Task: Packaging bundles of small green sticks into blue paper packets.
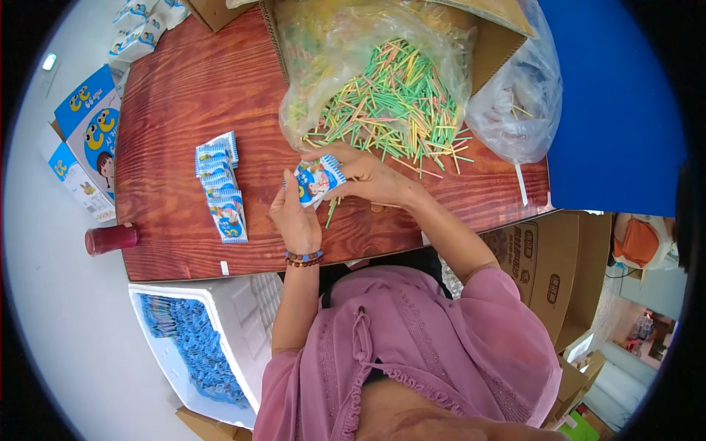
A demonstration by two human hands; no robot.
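Between my two hands is a small blue-and-white packet (318,181), held over the table. My left hand (298,223) grips its left edge, thumb up along it. On the far right side my right hand (375,178) pinches the packet, its fingers partly hidden behind it. Left of my hands, several similar packets (222,187) lie overlapping in a row on the table. Beyond my right hand spreads a pile of thin green, yellow and pink sticks (401,99), spilling from a clear plastic bag (301,103). A few loose sticks (332,211) lie just below my hands.
The bag sits in a cardboard box (504,37) on the reddish wooden table (198,81). Another clear bag (507,110) hangs at the right edge. At left stand a red jar (112,239) and a printed carton (92,136). A white foam box (243,309) holds many blue packets.
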